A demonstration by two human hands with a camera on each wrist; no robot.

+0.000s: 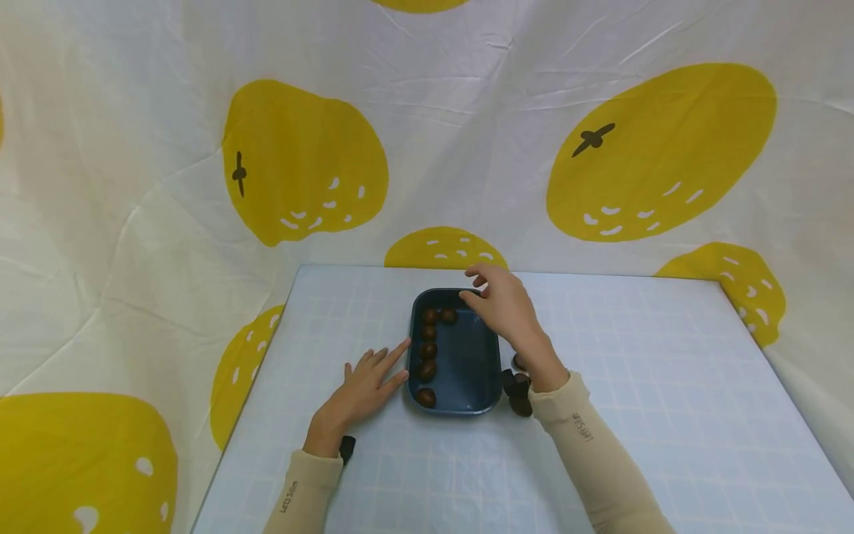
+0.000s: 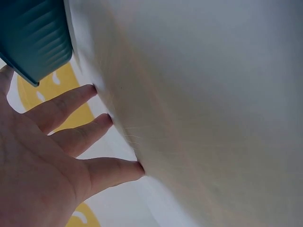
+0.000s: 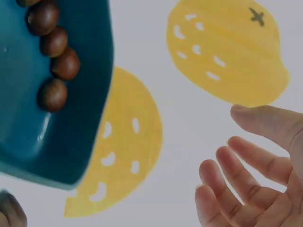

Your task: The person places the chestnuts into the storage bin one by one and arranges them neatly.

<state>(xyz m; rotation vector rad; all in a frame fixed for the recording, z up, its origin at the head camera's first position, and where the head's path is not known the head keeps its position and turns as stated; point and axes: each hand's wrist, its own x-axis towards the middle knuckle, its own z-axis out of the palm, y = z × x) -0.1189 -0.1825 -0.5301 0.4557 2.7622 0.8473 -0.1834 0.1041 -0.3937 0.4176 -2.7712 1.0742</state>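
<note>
A dark blue rectangular tray (image 1: pixel 467 371) lies on the table with several brown chestnuts (image 1: pixel 428 350) in it. They form a column along its left side, and one more chestnut (image 1: pixel 448 317) sits beside the top of that column. My left hand (image 1: pixel 363 389) is spread at the tray's left side, its index finger and thumb at the rim. In the left wrist view, other fingertips (image 2: pixel 105 120) rest on the table. Above the tray's far right corner hovers my right hand (image 1: pixel 503 304); the right wrist view shows its fingers (image 3: pixel 213 177) loosely bent, holding nothing.
A few more chestnuts (image 1: pixel 520 405) lie on the table just right of the tray, partly hidden by the right wrist and its black strap. Behind the pale checked table (image 1: pixel 667 386) hangs a white cloth (image 1: pixel 460 163) with yellow fruit prints.
</note>
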